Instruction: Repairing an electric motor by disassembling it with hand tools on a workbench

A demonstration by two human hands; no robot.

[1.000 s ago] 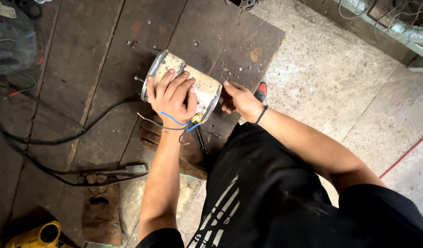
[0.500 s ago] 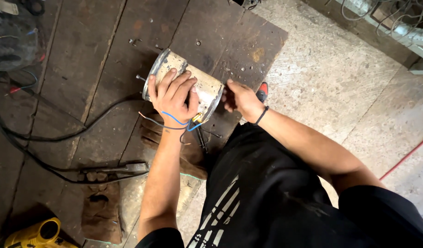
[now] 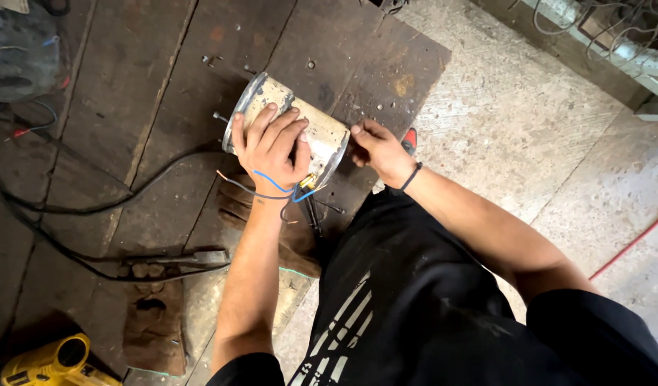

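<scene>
A dirty white metal cylinder, like a motor housing point(image 3: 322, 129), lies on its side on a dark wooden board point(image 3: 164, 86). My left hand point(image 3: 268, 146) rests flat on top of it, fingers spread, pressing it down. Blue and dark wires point(image 3: 275, 187) hang from its near end below my wrist. My right hand point(image 3: 375, 146) is at the cylinder's right end, fingers pinched at its rim; what they pinch is hidden. A red-handled tool point(image 3: 410, 138) lies just behind that hand.
Black cables point(image 3: 93, 207) run across the board on the left. Brown leather gloves point(image 3: 154, 318) lie near the front edge. A yellow power tool point(image 3: 50, 361) sits at the bottom left. Concrete floor point(image 3: 529, 121) is on the right, with a red cable point(image 3: 629, 243).
The view has shifted slightly. Both hands stay on the cylinder in nearly the same places.
</scene>
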